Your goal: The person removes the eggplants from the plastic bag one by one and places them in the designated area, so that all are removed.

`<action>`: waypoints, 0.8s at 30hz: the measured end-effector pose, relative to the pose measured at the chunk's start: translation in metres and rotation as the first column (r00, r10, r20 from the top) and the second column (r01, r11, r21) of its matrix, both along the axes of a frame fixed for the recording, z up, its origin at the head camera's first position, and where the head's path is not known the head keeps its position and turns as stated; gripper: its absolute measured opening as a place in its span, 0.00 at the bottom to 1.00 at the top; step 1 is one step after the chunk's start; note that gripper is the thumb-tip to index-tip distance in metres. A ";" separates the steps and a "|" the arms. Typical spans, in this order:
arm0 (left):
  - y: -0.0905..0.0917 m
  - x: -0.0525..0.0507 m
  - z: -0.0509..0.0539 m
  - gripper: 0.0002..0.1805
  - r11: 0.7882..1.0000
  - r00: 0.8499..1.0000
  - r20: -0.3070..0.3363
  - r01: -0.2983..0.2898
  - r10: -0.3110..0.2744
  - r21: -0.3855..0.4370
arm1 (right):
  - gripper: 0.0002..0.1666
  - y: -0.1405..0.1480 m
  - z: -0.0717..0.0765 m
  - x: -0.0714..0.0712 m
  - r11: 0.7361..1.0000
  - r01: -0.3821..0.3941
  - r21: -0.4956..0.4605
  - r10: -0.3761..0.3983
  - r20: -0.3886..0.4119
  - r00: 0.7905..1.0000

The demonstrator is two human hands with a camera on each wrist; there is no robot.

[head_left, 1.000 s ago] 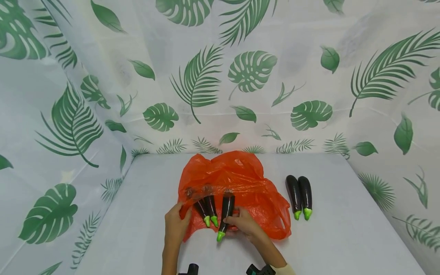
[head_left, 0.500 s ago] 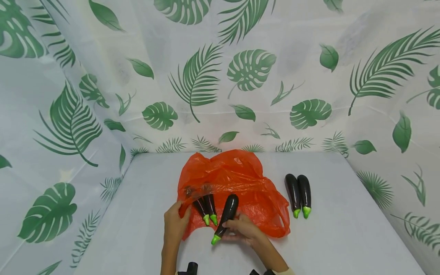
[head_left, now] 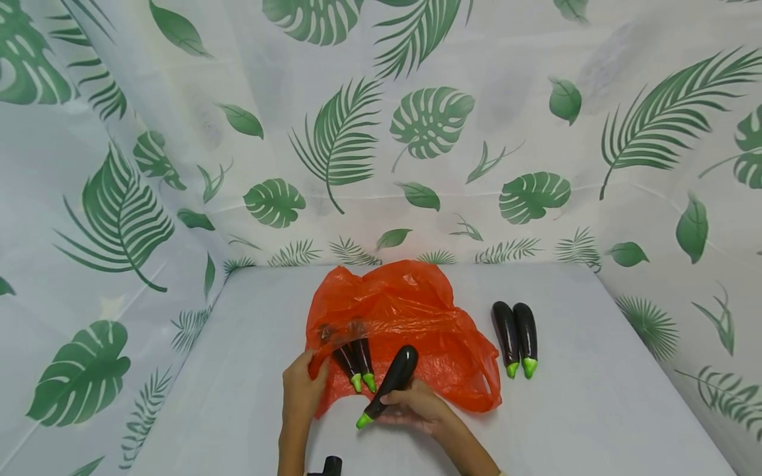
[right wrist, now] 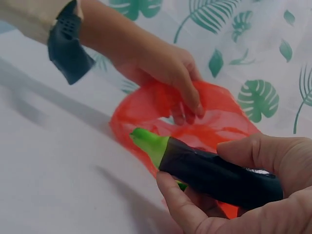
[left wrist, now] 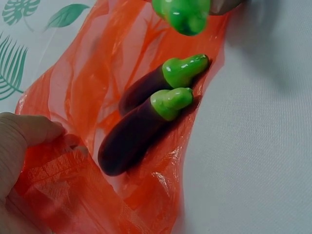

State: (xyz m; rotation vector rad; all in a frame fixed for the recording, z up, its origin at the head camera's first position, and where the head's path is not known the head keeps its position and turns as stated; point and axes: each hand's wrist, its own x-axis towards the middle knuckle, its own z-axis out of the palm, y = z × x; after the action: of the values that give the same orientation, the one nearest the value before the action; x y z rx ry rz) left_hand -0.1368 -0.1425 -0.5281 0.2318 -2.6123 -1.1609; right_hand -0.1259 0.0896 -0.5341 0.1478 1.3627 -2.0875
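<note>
A red plastic bag (head_left: 381, 297) lies on the table with its mouth toward me. My left hand (head_left: 302, 387) pinches the bag's edge at the left of the mouth; the left wrist view shows the thumb and finger on the film. Two dark eggplants with green stems, one (left wrist: 134, 136) in front of the other (left wrist: 146, 90), lie inside near the mouth. My right hand (head_left: 417, 406) grips another eggplant (head_left: 389, 383) in front of the bag, tilted with its green stem toward the lower left. In the right wrist view, thumb and fingers wrap this eggplant (right wrist: 219, 175).
Two more eggplants, one (head_left: 506, 337) beside the other (head_left: 526, 337), lie side by side right of the bag. The white table (head_left: 571, 416) meets a leaf-patterned sheet (head_left: 357, 158) at the back and sides. A dark wrist device (right wrist: 68, 41) sits on the left forearm.
My right hand has drawn the eggplant out of the bag mouth toward me and tilted it, its stem swinging left. The left hand still holds the bag's edge.
</note>
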 end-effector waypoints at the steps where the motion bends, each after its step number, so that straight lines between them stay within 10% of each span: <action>1: 0.000 0.000 0.000 0.10 1.000 1.000 -0.001 0.000 0.000 0.001 | 0.44 -0.001 -0.001 0.001 1.000 -0.002 -0.006 0.002 0.003 1.000; 24: -0.002 0.000 0.000 0.06 1.000 0.999 -0.033 0.003 -0.003 0.009 | 0.54 0.005 0.017 0.019 0.959 -0.285 0.000 0.284 -0.079 0.956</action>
State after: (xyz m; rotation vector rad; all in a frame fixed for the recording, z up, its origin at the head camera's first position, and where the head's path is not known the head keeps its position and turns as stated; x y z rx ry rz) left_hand -0.1372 -0.1441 -0.5283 0.2092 -2.5801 -1.1678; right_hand -0.1073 0.0943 -0.5171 -0.1306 1.3312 -1.8752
